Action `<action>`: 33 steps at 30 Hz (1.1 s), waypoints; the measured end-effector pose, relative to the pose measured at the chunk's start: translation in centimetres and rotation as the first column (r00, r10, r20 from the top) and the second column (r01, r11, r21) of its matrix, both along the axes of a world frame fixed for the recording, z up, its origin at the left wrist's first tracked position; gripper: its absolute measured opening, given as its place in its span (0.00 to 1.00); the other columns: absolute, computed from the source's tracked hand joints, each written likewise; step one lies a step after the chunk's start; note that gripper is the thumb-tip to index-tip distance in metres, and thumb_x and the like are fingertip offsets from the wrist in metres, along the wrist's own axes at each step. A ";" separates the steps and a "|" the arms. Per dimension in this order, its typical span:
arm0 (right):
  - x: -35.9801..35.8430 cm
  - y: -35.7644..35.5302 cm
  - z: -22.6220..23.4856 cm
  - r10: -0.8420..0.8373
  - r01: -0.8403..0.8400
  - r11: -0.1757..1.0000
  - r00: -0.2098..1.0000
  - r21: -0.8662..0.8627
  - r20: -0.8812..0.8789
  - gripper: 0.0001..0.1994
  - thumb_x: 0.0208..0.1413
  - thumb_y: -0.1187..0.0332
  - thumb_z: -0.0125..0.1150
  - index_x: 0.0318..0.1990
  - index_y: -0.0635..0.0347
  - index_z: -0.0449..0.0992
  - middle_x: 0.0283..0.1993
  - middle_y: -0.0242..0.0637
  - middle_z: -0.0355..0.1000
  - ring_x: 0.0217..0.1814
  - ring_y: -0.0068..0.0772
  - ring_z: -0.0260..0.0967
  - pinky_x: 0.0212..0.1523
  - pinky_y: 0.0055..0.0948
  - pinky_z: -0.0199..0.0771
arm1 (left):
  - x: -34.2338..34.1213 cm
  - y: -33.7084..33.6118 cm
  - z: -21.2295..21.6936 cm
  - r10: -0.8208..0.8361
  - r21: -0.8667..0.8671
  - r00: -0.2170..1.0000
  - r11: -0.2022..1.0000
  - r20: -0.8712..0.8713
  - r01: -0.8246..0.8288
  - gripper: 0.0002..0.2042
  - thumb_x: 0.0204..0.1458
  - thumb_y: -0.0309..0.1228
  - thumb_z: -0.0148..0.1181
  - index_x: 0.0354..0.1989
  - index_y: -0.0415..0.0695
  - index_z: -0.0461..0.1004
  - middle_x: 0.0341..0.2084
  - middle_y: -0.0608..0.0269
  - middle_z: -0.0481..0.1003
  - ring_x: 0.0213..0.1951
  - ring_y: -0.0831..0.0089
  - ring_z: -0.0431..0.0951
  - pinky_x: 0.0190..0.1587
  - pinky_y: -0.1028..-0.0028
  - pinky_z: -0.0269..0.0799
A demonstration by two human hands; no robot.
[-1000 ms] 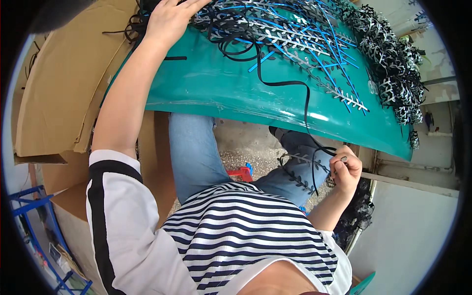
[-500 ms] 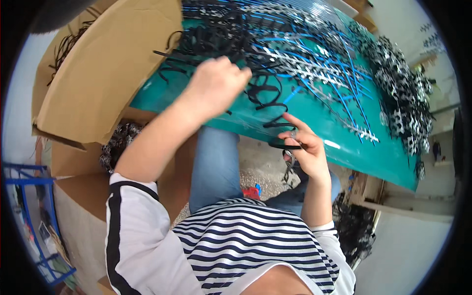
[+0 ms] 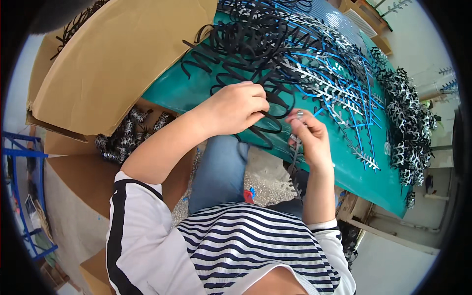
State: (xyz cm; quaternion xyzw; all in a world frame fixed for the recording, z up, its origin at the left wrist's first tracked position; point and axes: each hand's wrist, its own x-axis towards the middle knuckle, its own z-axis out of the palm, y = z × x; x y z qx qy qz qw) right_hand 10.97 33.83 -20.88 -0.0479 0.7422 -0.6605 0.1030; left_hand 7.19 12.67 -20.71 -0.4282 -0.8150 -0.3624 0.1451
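My left hand (image 3: 237, 107) is closed above the near edge of the green table, its fingers curled at a loop of black ribbon (image 3: 269, 129). Apart from it on the right, my right hand (image 3: 310, 135) pinches a dark leaf-shaped trim strip (image 3: 295, 164). This strip hangs down past the table edge toward my lap. A ring shows on a right-hand finger. Beyond my left hand lies a tangled heap of black ribbon (image 3: 250, 42), its curls spreading toward me.
Silver leaf strips and blue strips (image 3: 364, 132) cover the green table's (image 3: 172, 88) right part. Bundled leaf strips (image 3: 403, 118) hang at its right edge. A big cardboard box (image 3: 118, 59) leans at the left, with bundles (image 3: 125, 137) below it. A blue rack (image 3: 24, 152) stands far left.
My left hand has come down and right, nearer my right hand. The right hand has risen slightly and turned, with the leaf strip hanging longer below it. The view has shifted a little.
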 end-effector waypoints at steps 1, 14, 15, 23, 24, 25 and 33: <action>0.0 0.3 -0.1 -0.018 0.016 0.999 0.999 -0.045 -0.050 0.07 0.49 0.71 0.52 0.31 0.66 0.73 0.48 0.38 0.62 0.27 0.19 0.63 0.24 0.17 0.66 | 0.0 -0.2 -0.1 0.003 -0.001 1.000 1.000 0.009 -0.003 0.05 0.37 0.23 0.57 0.25 0.41 0.71 0.24 0.62 0.69 0.29 0.67 0.70 0.32 0.73 0.68; -0.3 -0.7 -1.8 -0.063 0.043 0.951 0.997 -0.305 -0.055 0.09 0.50 0.68 0.52 0.35 0.65 0.69 0.33 0.32 0.64 0.22 0.18 0.59 0.19 0.16 0.59 | -0.5 -3.5 -0.2 0.041 0.277 0.907 0.946 0.418 -0.171 0.06 0.45 0.25 0.53 0.32 0.39 0.67 0.23 0.61 0.70 0.28 0.72 0.73 0.27 0.78 0.67; -0.3 -0.5 -1.8 -0.079 0.062 0.950 0.996 -0.306 -0.044 0.09 0.50 0.68 0.52 0.35 0.65 0.69 0.33 0.32 0.64 0.22 0.18 0.59 0.19 0.16 0.59 | -0.5 -4.1 0.0 0.016 0.380 0.799 0.874 0.602 -0.304 0.07 0.46 0.26 0.52 0.33 0.39 0.66 0.21 0.62 0.70 0.28 0.74 0.73 0.26 0.78 0.67; -0.9 -0.5 -1.9 -0.089 0.080 0.915 0.996 -0.395 -0.003 0.09 0.50 0.69 0.51 0.36 0.65 0.68 0.31 0.32 0.63 0.23 0.18 0.59 0.17 0.15 0.57 | -0.6 -8.4 2.7 -0.079 0.522 0.676 0.703 0.732 -0.483 0.08 0.51 0.30 0.47 0.33 0.37 0.66 0.18 0.63 0.68 0.18 0.76 0.71 0.18 0.81 0.64; -1.0 -0.6 -1.9 -0.070 0.053 0.935 0.997 -0.351 -0.038 0.08 0.50 0.69 0.51 0.35 0.65 0.68 0.32 0.32 0.63 0.23 0.18 0.59 0.17 0.15 0.57 | -0.3 -8.7 3.4 0.013 0.483 0.659 0.669 0.752 -0.565 0.08 0.51 0.30 0.48 0.33 0.37 0.67 0.17 0.63 0.68 0.17 0.76 0.70 0.17 0.81 0.63; -1.1 -0.7 -1.9 -0.051 0.026 0.951 0.996 -0.307 -0.073 0.08 0.51 0.70 0.51 0.35 0.65 0.68 0.32 0.32 0.63 0.24 0.18 0.59 0.17 0.15 0.58 | 0.0 -9.0 4.1 0.105 0.445 0.634 0.626 0.766 -0.641 0.09 0.51 0.30 0.48 0.33 0.36 0.67 0.17 0.64 0.67 0.16 0.76 0.69 0.16 0.81 0.63; -0.9 -1.8 -2.2 0.059 -0.102 0.986 0.954 -0.135 -0.294 0.06 0.51 0.70 0.50 0.32 0.64 0.69 0.37 0.33 0.61 0.28 0.19 0.63 0.19 0.15 0.61 | 1.0 -8.3 7.2 -0.001 0.630 0.738 0.522 0.675 -0.575 0.11 0.48 0.31 0.51 0.33 0.34 0.68 0.15 0.64 0.67 0.13 0.76 0.68 0.15 0.81 0.62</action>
